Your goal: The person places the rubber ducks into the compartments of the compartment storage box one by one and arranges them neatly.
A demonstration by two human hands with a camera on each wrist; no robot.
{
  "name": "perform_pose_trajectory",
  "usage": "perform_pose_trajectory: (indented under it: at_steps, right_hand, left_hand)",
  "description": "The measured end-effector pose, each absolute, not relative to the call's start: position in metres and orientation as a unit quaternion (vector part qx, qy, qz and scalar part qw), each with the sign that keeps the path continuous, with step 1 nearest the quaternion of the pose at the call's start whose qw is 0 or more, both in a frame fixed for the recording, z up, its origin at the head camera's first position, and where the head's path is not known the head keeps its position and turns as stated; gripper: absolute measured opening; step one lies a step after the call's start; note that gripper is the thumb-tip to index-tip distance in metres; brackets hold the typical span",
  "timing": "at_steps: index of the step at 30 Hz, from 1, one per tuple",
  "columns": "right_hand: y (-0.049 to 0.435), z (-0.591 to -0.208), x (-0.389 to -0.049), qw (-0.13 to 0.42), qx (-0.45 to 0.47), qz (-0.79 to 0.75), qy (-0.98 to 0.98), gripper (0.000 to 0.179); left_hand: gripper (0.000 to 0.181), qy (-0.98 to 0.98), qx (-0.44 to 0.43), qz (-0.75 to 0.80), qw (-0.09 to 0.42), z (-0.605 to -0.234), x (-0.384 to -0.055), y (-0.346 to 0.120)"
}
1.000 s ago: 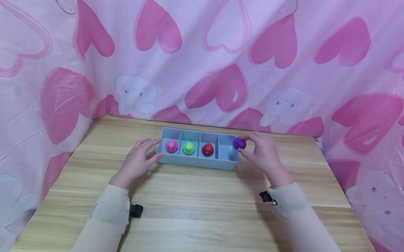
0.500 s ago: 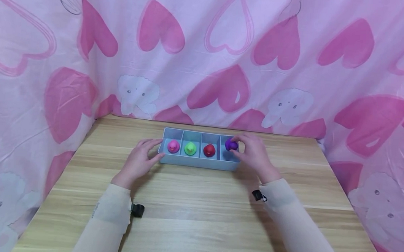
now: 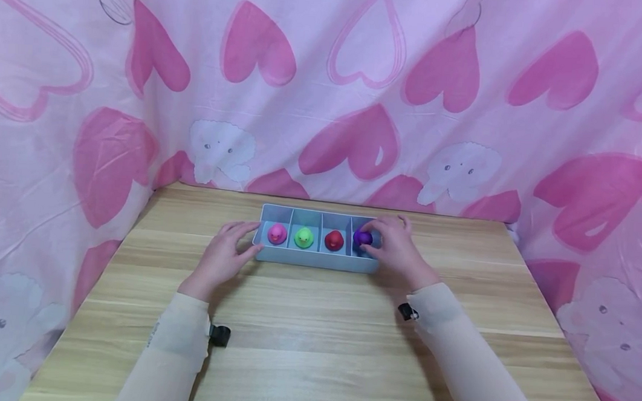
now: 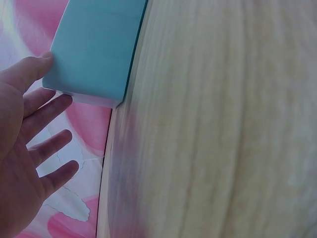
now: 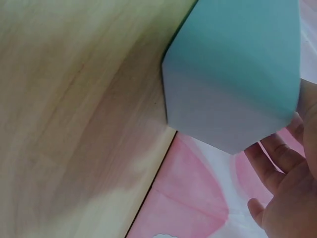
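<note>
In the head view a grey-blue box (image 3: 318, 259) with a row of compartments stands toward the back of the table. My right hand (image 3: 397, 247) pinches a purple rubber duck (image 3: 360, 239) between thumb and fingers, down inside the rightmost compartment. Beside it sit a red duck (image 3: 334, 240), a green duck (image 3: 304, 237) and a pink duck (image 3: 277, 233), one per compartment. My left hand (image 3: 220, 256) rests thumb and fingertips against the box's left end, its fingers extended and spread in the left wrist view. The right wrist view hides the purple duck behind the box wall.
The wooden table (image 3: 303, 333) reaches forward from the box to the bottom of the head view. A pink curtain (image 3: 326, 92) with hearts hangs behind it and along both sides. Both sleeves carry a small black wrist camera (image 3: 220, 335).
My right hand has moved left and down, carrying the purple duck from above the box's right edge into the rightmost compartment. The left hand stays at the left end.
</note>
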State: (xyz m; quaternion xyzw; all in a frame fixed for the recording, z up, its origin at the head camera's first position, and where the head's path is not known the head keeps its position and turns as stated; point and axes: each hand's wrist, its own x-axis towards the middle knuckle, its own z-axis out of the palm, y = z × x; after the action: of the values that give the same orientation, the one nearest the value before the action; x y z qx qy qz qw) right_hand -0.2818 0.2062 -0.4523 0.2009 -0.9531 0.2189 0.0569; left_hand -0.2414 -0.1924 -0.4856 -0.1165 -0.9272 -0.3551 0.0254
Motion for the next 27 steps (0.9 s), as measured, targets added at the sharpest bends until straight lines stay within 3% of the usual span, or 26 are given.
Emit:
perform_pose_trajectory:
  at_steps: [27]
  right_hand:
    - [0.196, -0.458, -0.299, 0.015, 0.219, 0.15, -0.964, 0.029]
  left_hand:
    - [0.062, -0.928, -0.116, -0.354, 0.025, -0.485, -0.242, -0.193]
